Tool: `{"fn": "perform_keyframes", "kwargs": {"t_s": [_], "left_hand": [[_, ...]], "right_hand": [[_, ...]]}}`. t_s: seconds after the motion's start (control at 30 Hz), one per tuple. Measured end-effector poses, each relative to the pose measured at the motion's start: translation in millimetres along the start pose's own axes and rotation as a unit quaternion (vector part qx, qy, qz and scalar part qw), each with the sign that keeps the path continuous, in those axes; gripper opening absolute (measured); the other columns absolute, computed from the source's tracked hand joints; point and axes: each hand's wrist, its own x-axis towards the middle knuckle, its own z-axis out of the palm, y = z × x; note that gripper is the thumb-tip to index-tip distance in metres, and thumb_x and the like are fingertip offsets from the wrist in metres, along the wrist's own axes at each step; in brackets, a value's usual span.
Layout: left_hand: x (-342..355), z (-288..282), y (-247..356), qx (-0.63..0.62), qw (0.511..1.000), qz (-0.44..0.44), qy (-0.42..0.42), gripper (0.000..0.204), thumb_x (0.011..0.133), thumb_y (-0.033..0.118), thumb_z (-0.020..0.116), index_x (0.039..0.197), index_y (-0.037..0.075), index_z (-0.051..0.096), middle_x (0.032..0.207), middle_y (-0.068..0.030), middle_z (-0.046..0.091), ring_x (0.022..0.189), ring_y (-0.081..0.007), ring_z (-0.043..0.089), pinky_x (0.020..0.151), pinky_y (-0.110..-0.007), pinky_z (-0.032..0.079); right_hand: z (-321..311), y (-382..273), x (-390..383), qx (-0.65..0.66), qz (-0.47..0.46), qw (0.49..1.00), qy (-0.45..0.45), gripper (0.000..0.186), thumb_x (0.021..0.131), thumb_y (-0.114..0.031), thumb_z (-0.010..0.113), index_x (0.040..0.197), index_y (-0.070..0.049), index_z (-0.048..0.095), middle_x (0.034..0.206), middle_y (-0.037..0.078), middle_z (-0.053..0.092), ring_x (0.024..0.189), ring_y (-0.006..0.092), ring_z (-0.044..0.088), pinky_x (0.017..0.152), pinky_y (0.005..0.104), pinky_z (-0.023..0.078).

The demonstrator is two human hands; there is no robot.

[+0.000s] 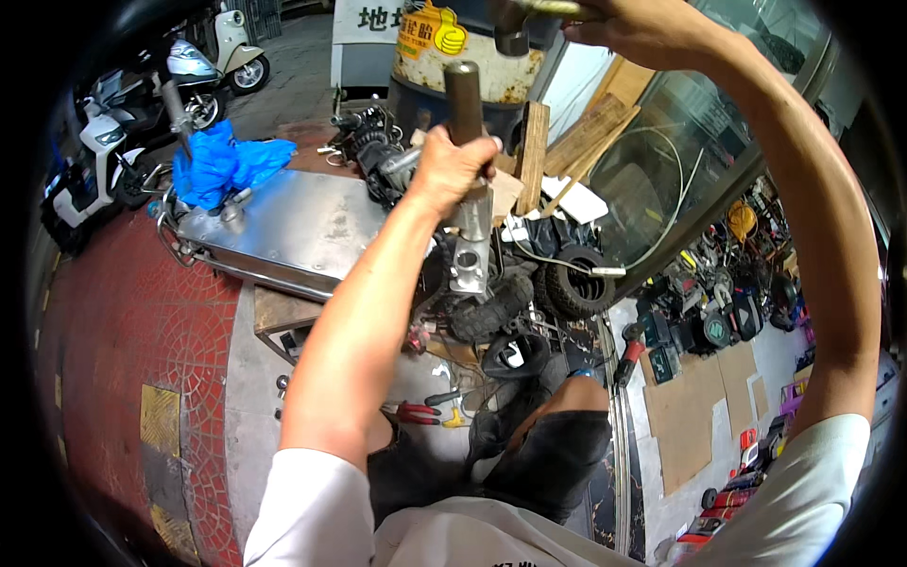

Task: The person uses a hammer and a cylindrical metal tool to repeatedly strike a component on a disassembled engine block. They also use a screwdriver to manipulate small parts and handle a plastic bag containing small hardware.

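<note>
One smooth metal cylinder (463, 99) — left hand (448, 170) | metal-headed hammer (512, 38) — right hand (631, 30)

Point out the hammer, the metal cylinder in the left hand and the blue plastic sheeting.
Hammer (512, 40): head view, on its metal head.
Metal cylinder (463, 93): head view, on the length above the grip.
Blue plastic sheeting (213, 172): head view, on its crumpled middle.

The upright tube (464, 99) is smooth metal with a dull sheen, the hammer head (512, 41) glinting metal; the long panel (321, 217) is glossy metal, the blue bag (213, 165) crinkled plastic, the plank (533, 156) rough matt wood
</note>
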Motion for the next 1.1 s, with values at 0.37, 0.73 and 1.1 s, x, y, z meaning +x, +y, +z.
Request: {"fn": "perform_keyframes", "kwargs": {"t_s": [0.37,0.73,1.1], "left_hand": [[-0.7,-9.5,-1.0,0.041,0.998,0.039,0.011,0.047,0.090,0.050,0.078,0.100,0.007,0.061,0.078,-0.0072,0.065,0.066,-0.0203,0.067,0.065,-0.040,0.060],[0.1,-17.4,7.1,-0.324,0.942,0.055,0.069,0.058,0.087,0.069,0.069,0.101,0.015,0.054,0.079,-0.0058,0.061,0.077,-0.0260,0.065,0.079,-0.057,0.058],[6.6,-12.2,4.4,-0.294,0.953,0.040,0.063,0.065,0.085,0.070,0.070,0.105,0.011,0.052,0.080,-0.0077,0.061,0.075,-0.0269,0.065,0.077,-0.054,0.059]], "right_hand": [[465.7,-73.4,-318.3,0.437,0.384,0.813,0.029,0.045,0.101,-0.039,0.065,0.104,0.007,0.064,0.083,0.025,0.067,0.074,0.0297,0.063,0.069,0.0452,0.050],[576.3,-358.1,-734.9,0.610,0.766,0.043,-0.198,0.049,0.100,-0.052,0.055,0.131,-0.014,0.063,0.089,0.003,0.055,0.074,0.0201,0.054,0.064,0.0414,0.047],[631.1,-368.3,-779.9,0.723,0.681,0.039,-0.115,0.070,0.100,-0.063,0.050,0.146,-0.011,0.053,0.137,0.016,0.060,0.120,0.0362,0.059,0.092,0.0524,0.049]]}}
